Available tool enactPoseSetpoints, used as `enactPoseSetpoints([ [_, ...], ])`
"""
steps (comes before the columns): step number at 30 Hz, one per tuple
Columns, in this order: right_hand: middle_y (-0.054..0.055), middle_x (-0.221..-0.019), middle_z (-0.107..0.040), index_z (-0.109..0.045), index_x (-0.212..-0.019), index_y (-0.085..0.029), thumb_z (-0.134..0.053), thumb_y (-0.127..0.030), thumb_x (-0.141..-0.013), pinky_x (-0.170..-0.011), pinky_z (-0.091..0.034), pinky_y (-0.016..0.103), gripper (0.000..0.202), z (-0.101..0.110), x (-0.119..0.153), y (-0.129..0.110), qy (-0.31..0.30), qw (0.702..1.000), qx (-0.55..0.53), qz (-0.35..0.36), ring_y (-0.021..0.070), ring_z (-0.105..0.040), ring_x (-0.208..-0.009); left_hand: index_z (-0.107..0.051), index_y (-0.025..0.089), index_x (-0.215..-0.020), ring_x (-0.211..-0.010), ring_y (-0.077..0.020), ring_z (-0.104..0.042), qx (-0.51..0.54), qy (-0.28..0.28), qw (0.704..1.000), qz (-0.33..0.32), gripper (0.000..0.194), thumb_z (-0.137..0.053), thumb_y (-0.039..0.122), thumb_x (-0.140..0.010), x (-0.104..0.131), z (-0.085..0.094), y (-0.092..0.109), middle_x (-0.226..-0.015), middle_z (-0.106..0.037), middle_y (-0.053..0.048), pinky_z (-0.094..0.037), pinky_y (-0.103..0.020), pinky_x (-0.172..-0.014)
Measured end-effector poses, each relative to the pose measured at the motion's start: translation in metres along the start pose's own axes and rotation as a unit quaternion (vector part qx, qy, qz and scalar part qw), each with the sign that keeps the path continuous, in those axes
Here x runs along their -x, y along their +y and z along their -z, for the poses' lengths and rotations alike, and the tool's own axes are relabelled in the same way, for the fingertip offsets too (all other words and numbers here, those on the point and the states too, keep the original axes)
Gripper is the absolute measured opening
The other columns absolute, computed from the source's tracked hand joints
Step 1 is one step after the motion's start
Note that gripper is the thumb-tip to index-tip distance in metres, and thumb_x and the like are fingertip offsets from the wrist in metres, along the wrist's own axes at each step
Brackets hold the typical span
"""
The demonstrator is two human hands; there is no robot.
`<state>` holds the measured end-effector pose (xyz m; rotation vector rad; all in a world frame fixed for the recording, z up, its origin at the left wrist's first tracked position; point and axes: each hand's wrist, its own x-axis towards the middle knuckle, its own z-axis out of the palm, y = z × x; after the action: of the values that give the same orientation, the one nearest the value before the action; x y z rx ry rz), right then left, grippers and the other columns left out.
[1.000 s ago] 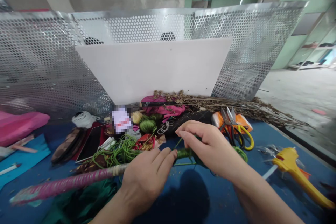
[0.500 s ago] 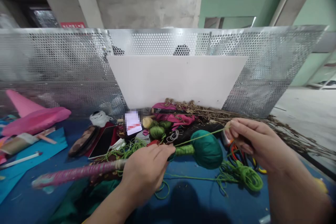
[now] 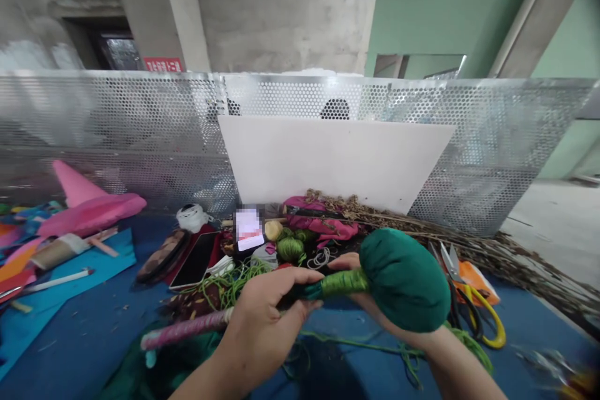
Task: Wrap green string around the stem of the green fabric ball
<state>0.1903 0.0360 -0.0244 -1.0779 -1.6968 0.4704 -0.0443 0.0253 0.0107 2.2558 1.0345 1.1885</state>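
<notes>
A stick with a round head of dark green cloth (image 3: 404, 281) lies across both my hands, its neck (image 3: 344, 282) wound with light green yarn. My left hand (image 3: 269, 309) is closed around it, thumb and forefinger just left of the winding. From the far side of that hand a pink-wrapped handle (image 3: 187, 329) sticks out. Behind and below the winding, my right hand (image 3: 375, 309) curls around the neck; the cloth head hides part of it. Green yarn (image 3: 360, 344) trails over the table beneath toward a loose coil at the right, partly behind my right forearm.
Yellow-and-black scissors (image 3: 490, 319) lie at the right beside an orange packet (image 3: 478, 282). Dried stems (image 3: 422, 231) run along the back. A phone (image 3: 194, 261), green yarn balls (image 3: 290, 250) and a pink felt hat (image 3: 94, 206) are at the left and middle. A white board (image 3: 337, 162) leans on a perforated metal screen.
My right hand, which was pulling the yarn taut to the right, has come in behind the neck. The cloth head has swung nearer and looks larger. The view has shifted.
</notes>
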Motion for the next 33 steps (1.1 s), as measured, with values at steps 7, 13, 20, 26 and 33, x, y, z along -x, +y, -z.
enactPoseSetpoints([
  [7,0.007,-0.104,-0.069,-0.067,-0.11,-0.025,-0.065,-0.025,-0.084,-0.106,-0.04,0.043,0.026,-0.053,0.026,-0.022,-0.106,0.979,-0.165,-0.06,0.0233,-0.059,-0.111,-0.075,0.025,-0.09,-0.075,-0.0142,-0.07,0.088,-0.005,0.99,0.107,0.02,-0.068,0.015,-0.074,-0.005,0.004,0.01,-0.083,-0.076,0.004,-0.052,-0.019,-0.069],
  [13,0.0,-0.058,-0.059,-0.059,-0.067,-0.018,-0.048,-0.034,-0.097,-0.062,-0.051,0.024,0.035,-0.058,0.027,-0.029,-0.105,0.983,-0.13,-0.081,0.0136,-0.059,-0.057,-0.075,0.023,-0.089,-0.077,-0.0168,-0.068,0.133,-0.002,0.979,0.154,0.02,-0.067,0.017,-0.072,-0.007,0.003,0.01,-0.082,-0.075,0.001,-0.053,-0.024,-0.074],
  [20,0.008,-0.091,-0.066,-0.064,-0.083,-0.021,-0.05,-0.018,-0.094,-0.074,-0.055,0.026,0.017,-0.048,0.032,-0.041,0.086,0.974,0.061,0.199,0.0193,-0.066,-0.088,-0.075,0.02,-0.091,-0.079,-0.0194,-0.068,0.124,0.022,0.973,0.191,0.02,-0.067,0.022,-0.072,-0.01,0.002,0.004,-0.082,-0.075,0.0,-0.052,-0.028,-0.077],
  [26,0.006,-0.085,-0.072,-0.064,-0.086,-0.023,-0.043,-0.035,-0.1,-0.084,-0.054,0.037,0.028,-0.052,0.031,-0.046,0.056,0.964,-0.086,0.246,0.0232,-0.07,-0.093,-0.073,0.02,-0.088,-0.08,-0.018,-0.067,0.137,-0.006,0.974,0.182,0.023,-0.058,0.013,-0.072,-0.008,-0.008,0.007,-0.084,-0.074,0.0,-0.052,-0.029,-0.08],
  [33,0.006,-0.073,-0.064,-0.066,-0.087,-0.021,-0.044,-0.031,-0.099,-0.08,-0.052,0.044,0.026,-0.045,0.031,-0.055,0.043,0.962,-0.148,0.226,0.0238,-0.067,-0.079,-0.071,0.018,-0.087,-0.081,-0.0186,-0.067,0.164,-0.025,0.968,0.188,0.017,-0.064,0.016,-0.072,-0.011,-0.014,0.0,-0.083,-0.073,-0.001,-0.053,-0.03,-0.078],
])
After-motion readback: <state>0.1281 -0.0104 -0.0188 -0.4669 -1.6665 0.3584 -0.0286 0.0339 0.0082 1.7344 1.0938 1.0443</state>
